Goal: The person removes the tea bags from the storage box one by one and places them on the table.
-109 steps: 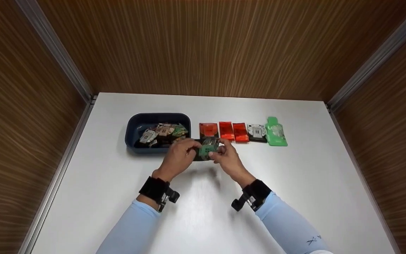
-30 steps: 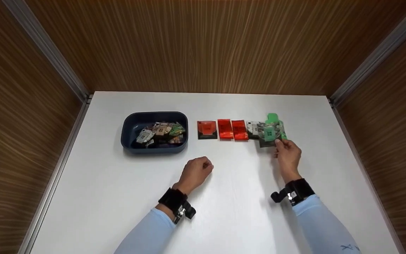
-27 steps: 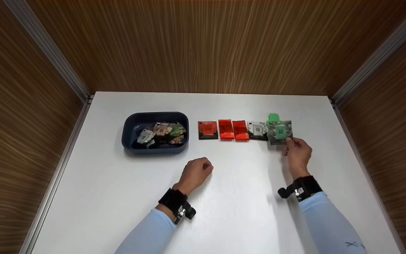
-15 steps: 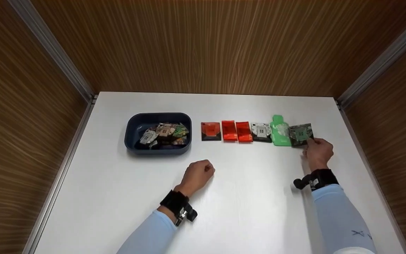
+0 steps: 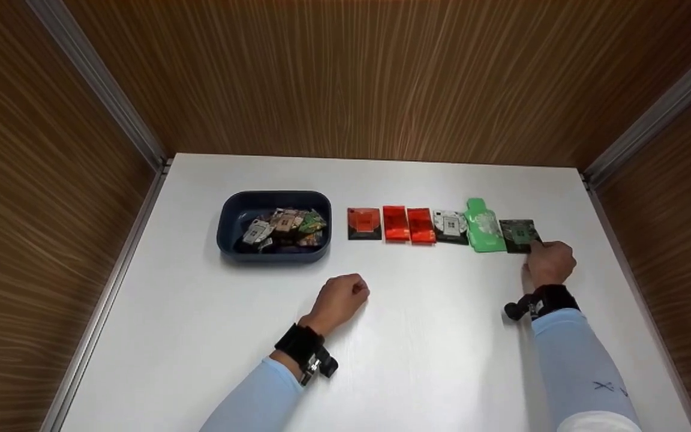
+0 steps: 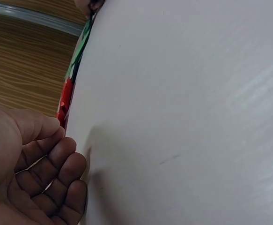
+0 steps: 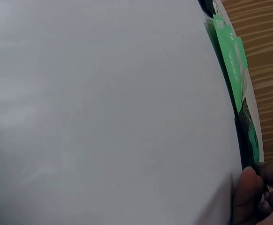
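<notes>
At the right end of a row of sachets, my right hand [image 5: 552, 263] pinches the near right corner of a dark green sachet [image 5: 516, 235]. In the right wrist view, thumb and finger meet at the edge of that sachet [image 7: 250, 129]. Just left of it lies a bright green spouted pouch [image 5: 486, 228]. My left hand [image 5: 338, 299] rests over the white table, fingers loosely curled around nothing, as the left wrist view also shows.
Farther left along the row come a black-and-white sachet [image 5: 451, 226], two red sachets [image 5: 396, 224] and an orange-and-black one [image 5: 364, 223]. A dark blue tray [image 5: 223, 231] holds several mixed sachets. Wood-grain panels [image 5: 381, 78] wall the table [image 5: 417, 348].
Both hands held the dark green sachet near the tray earlier. My right hand has carried it right, past the green pouch, and lowered it at the row's end; my left hand has drawn back.
</notes>
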Available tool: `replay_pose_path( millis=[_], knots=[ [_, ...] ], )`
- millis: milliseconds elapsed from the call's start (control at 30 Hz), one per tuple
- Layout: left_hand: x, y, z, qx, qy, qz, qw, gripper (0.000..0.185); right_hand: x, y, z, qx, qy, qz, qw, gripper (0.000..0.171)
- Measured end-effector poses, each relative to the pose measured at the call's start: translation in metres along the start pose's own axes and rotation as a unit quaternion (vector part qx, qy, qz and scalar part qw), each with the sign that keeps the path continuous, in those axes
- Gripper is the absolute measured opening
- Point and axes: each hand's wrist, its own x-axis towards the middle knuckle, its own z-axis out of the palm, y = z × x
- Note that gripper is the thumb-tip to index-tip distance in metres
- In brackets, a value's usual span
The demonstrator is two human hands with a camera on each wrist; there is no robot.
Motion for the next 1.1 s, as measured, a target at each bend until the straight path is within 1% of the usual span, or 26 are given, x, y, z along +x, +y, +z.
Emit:
replay_pose_path(
  millis=[167,367,533,667,800,967,1033,1100],
  knots=[
    [-0.002,-0.001,0.0,-0.002,-0.003,0.0,1.0,0.011,-0.001,-0.001,-0.001,-0.008,0.0,0.002,1.0,0.052],
    [-0.004,-0.002,-0.002,-0.007,-0.003,-0.002,1.0,0.011,-0.008,-0.005,0.003,0.032,0.016,0.0,0.999,0.054],
    [-0.005,-0.003,-0.005,-0.008,-0.001,-0.004,1.0,0.011,-0.021,-0.012,0.013,0.047,0.034,-0.009,0.998,0.046],
    [-0.005,-0.006,-0.009,-0.01,0.006,-0.007,0.9999,0.011,-0.036,-0.019,0.024,0.076,0.047,-0.022,0.996,0.039],
    [-0.005,-0.008,-0.016,-0.012,0.018,-0.015,0.9996,0.012,-0.053,-0.027,0.036,0.107,0.038,-0.011,0.994,0.035],
    [-0.004,-0.011,-0.031,-0.025,0.048,-0.026,0.9982,0.013,-0.078,-0.04,0.057,0.143,0.022,0.01,0.989,0.034],
    [-0.004,-0.011,-0.039,-0.032,0.059,-0.033,0.9972,0.014,-0.088,-0.047,0.066,0.151,0.011,0.002,0.989,0.034],
    [-0.003,-0.011,-0.047,-0.039,0.071,-0.037,0.996,0.014,-0.099,-0.053,0.075,0.152,-0.001,-0.018,0.988,0.033]
  ],
)
